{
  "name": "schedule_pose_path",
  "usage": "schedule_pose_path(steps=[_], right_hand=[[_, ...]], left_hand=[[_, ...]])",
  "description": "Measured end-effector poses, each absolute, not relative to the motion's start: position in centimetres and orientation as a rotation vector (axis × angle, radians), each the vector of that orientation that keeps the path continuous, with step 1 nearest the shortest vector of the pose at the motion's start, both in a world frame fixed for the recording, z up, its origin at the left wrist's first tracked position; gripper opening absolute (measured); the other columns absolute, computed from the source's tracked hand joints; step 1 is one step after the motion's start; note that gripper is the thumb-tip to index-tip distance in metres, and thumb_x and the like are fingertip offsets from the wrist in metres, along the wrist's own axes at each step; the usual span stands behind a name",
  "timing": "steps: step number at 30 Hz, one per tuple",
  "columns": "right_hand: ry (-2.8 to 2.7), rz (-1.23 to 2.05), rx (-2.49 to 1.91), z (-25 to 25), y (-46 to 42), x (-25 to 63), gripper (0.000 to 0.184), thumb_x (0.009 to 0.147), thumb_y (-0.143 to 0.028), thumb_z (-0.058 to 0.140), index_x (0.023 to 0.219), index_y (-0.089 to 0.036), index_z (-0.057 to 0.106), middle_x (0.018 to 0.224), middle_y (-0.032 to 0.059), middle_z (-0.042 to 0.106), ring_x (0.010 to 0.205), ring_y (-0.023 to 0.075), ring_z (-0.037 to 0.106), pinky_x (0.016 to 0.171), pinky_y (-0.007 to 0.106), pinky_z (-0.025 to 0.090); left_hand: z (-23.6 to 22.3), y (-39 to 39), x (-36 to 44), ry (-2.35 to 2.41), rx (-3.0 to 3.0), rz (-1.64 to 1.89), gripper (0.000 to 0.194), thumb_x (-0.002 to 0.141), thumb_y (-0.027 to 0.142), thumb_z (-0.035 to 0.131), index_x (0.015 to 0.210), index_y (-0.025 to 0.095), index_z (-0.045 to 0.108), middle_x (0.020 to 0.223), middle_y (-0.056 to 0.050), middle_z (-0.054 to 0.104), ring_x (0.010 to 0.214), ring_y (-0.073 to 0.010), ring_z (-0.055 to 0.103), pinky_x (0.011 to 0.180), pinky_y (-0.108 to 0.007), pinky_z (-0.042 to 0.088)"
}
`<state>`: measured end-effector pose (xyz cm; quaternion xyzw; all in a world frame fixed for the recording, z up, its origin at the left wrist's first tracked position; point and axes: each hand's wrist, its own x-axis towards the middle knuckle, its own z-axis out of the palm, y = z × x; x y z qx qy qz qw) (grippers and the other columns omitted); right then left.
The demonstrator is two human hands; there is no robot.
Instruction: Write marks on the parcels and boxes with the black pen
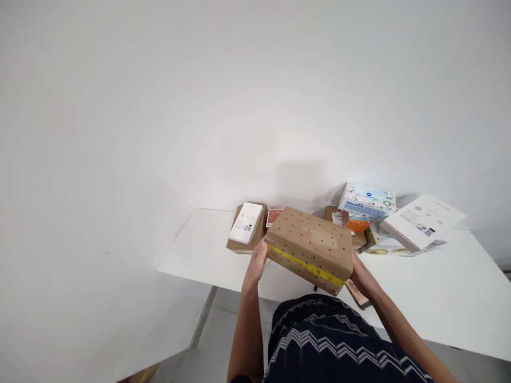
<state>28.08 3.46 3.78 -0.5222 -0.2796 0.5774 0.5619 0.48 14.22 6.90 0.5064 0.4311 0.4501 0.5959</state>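
Note:
Between my two hands I hold a brown cardboard box [307,231] with small dark holes or dots and a strip of yellow tape along its near side. The box is tilted, raised above the table in front of my body. My left hand [257,260] grips its left end, thumb on the near corner. On the right end, my right hand [361,276] is closed against the box, its fingers partly hidden behind it. Just below that hand, a small flat tan item with a dark edge [357,293] lies at the table's front.
A white box [246,223] rests on a brown box [262,226] at the left of the white table [195,255]. Behind are an orange box [357,223], a blue-and-white box [367,201] and a tilted white box [425,221], stacked. A wall stands behind.

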Motion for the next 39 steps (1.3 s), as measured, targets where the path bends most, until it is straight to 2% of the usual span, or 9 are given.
schedule_pose_path(steps=[6,11,14,18,21,24,27,34,39], right_hand=[[-0.675,1.376,-1.282,3.3,3.9,27.9,0.064,0.084,-0.063,0.048,0.140,-0.033,0.044,0.138,0.0053,0.056,0.125,0.0299,0.053,0.095,0.047,0.048],[-0.592,1.214,-1.345,3.4,4.1,27.7,0.075,0.084,-0.061,0.050,0.150,-0.034,0.025,0.145,0.0054,0.049,0.120,0.0281,0.057,0.094,0.043,0.050],[-0.562,1.185,-1.422,4.0,4.0,27.8,0.081,0.083,-0.062,0.052,0.151,-0.038,0.017,0.147,0.0028,0.046,0.113,0.0259,0.061,0.093,0.041,0.050],[-0.625,1.212,-1.467,5.0,3.8,27.6,0.075,0.084,-0.064,0.050,0.149,-0.035,0.029,0.135,0.0050,0.058,0.107,0.0269,0.064,0.089,0.041,0.052],[-0.636,1.261,-1.441,5.6,3.4,27.4,0.069,0.085,-0.061,0.050,0.145,-0.030,0.038,0.121,0.0078,0.068,0.106,0.0278,0.064,0.085,0.039,0.053],[-0.587,1.371,-1.426,5.2,2.8,27.5,0.061,0.085,-0.059,0.052,0.140,-0.033,0.045,0.121,0.0058,0.068,0.101,0.0273,0.065,0.078,0.037,0.054],[-0.535,1.448,-1.384,4.2,2.2,27.8,0.058,0.083,-0.059,0.055,0.136,-0.034,0.050,0.119,0.0037,0.069,0.092,0.0260,0.068,0.070,0.035,0.055],[-0.456,1.520,-1.255,4.2,1.6,27.8,0.073,0.080,-0.053,0.062,0.145,-0.040,0.032,0.109,0.0008,0.072,0.085,0.0235,0.069,0.066,0.033,0.053],[-0.509,1.551,-1.283,5.5,1.3,27.3,0.067,0.083,-0.052,0.059,0.143,-0.034,0.036,0.090,0.0033,0.073,0.066,0.0200,0.065,0.052,0.028,0.047]], left_hand=[[7.1,13.6,-0.3,0.996,1.217,1.015,0.053,0.085,0.053,0.057,0.126,0.020,0.060,0.131,-0.009,0.060,0.131,-0.0300,0.046,0.110,-0.045,0.036],[6.8,12.8,-0.2,0.904,1.184,0.975,0.055,0.083,0.042,0.063,0.133,0.020,0.054,0.130,-0.009,0.061,0.121,-0.0268,0.055,0.103,-0.040,0.042],[7.1,12.6,-0.4,0.917,1.172,0.955,0.060,0.081,0.040,0.066,0.135,0.020,0.051,0.121,-0.009,0.066,0.106,-0.0239,0.062,0.092,-0.035,0.048],[7.5,12.3,-0.9,1.017,1.194,0.918,0.064,0.078,0.044,0.069,0.134,0.019,0.053,0.097,-0.007,0.072,0.083,-0.0190,0.064,0.077,-0.030,0.050],[7.3,12.0,-1.2,0.980,1.236,0.939,0.060,0.079,0.045,0.067,0.133,0.019,0.055,0.104,-0.009,0.071,0.095,-0.0219,0.063,0.087,-0.034,0.048],[6.9,11.5,-1.2,0.918,1.269,0.968,0.055,0.083,0.045,0.063,0.133,0.023,0.055,0.124,-0.008,0.063,0.114,-0.0251,0.057,0.098,-0.037,0.044],[6.4,10.9,-0.8,0.907,1.247,0.992,0.056,0.084,0.046,0.061,0.134,0.023,0.053,0.131,-0.009,0.060,0.121,-0.0274,0.053,0.103,-0.040,0.041],[5.1,10.2,-0.4,0.868,1.082,1.050,0.063,0.083,0.054,0.060,0.138,0.024,0.049,0.143,-0.008,0.050,0.136,-0.0297,0.039,0.112,-0.042,0.032],[4.3,10.2,-0.5,0.887,1.030,1.095,0.067,0.080,0.058,0.060,0.136,0.022,0.051,0.144,-0.008,0.049,0.141,-0.0290,0.029,0.116,-0.043,0.024]])
